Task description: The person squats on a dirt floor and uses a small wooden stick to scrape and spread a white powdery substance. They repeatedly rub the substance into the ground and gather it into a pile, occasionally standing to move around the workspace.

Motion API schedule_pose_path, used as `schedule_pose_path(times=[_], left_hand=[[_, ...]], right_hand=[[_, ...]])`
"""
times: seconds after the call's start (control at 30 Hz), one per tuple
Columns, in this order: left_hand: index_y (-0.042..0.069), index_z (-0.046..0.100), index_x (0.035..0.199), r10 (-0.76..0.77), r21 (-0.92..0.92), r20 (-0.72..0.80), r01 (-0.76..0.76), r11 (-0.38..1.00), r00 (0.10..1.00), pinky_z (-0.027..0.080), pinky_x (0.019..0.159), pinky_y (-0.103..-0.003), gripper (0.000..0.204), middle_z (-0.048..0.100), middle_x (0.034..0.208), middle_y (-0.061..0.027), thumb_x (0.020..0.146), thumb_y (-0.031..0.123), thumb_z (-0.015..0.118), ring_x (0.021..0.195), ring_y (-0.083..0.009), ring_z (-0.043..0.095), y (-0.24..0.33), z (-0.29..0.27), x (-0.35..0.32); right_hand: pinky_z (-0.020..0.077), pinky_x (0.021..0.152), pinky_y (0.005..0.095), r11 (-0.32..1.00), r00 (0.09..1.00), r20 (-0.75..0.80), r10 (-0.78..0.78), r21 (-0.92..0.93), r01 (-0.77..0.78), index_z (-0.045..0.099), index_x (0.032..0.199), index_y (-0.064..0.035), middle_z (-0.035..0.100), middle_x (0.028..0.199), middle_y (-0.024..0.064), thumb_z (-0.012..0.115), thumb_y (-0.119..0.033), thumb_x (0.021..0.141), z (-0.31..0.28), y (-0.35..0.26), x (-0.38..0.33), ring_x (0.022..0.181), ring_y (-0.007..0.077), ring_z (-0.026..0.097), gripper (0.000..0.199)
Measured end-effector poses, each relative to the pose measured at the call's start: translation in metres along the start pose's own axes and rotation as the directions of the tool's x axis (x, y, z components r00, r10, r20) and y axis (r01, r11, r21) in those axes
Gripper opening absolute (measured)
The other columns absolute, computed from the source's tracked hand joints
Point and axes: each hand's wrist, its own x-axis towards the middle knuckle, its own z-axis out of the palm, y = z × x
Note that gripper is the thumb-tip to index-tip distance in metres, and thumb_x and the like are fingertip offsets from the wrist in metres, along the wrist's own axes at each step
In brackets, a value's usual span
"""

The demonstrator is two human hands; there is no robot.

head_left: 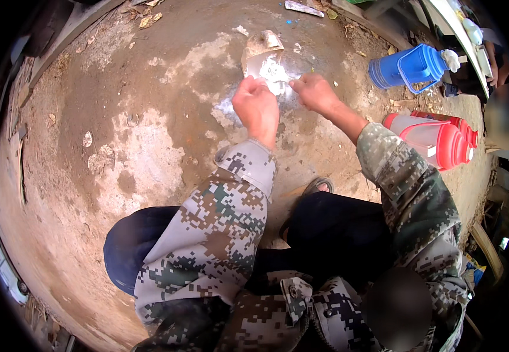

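Note:
On the dirt-covered floor ahead of me stands a pale, stained open container [263,44], with bright white material [273,71] in and around its near side. My left hand [256,108] is closed at the container's near left edge, its fingertips at the wall. Just right of the white material, my right hand [315,94] is closed in a pinch. A thin thing seems to stick out of that pinch toward the white material, too small and overexposed to name. White powdery marks lie on the floor below the container.
To the right stand a blue thermos flask [410,67] and a red and white one [430,139], with another red one [451,124] behind it. A flat pale strip [304,8] lies at the far side. A person's arm [491,61] shows at the right edge.

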Motion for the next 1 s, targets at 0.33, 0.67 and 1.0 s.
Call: schedule_pose_path(times=[0.33,0.67,1.0], left_hand=[[0.009,0.063,0.129,0.101,0.365,0.914,-0.905,0.218,0.393,0.044,0.107,-0.039,0.049,0.060,0.137,-0.0108,0.082,-0.005,0.058,0.127,-0.0321,0.055,0.101,0.028,0.094],[0.003,0.064,0.118,-0.031,0.143,0.989,-0.982,-0.126,0.148,0.049,0.092,-0.043,0.035,0.063,0.115,-0.0127,0.084,0.008,0.068,0.110,-0.0348,0.058,0.131,0.008,0.099],[0.001,0.062,0.114,0.032,0.106,0.994,-0.991,-0.087,0.104,0.049,0.085,-0.047,0.032,0.061,0.103,-0.0145,0.084,0.011,0.068,0.102,-0.0373,0.059,0.137,-0.008,0.098]], right_hand=[[0.0558,0.079,0.0452,0.667,0.854,-0.055,-0.517,-0.652,0.361,0.067,0.097,-0.0017,0.073,0.092,0.0194,0.055,-0.011,0.086,0.018,0.012,0.038,0.089,0.0350,0.072,0.018],[0.0570,0.073,0.0443,0.597,0.818,0.121,-0.562,-0.625,0.503,0.069,0.096,-0.0049,0.074,0.092,0.0151,0.057,-0.007,0.081,0.018,-0.016,0.039,0.085,0.0324,0.073,0.020],[0.0569,0.074,0.0437,0.599,0.786,0.118,-0.607,-0.582,0.550,0.069,0.095,-0.0052,0.073,0.093,0.0174,0.055,-0.009,0.082,0.049,-0.019,0.031,0.086,0.0322,0.072,0.019]])
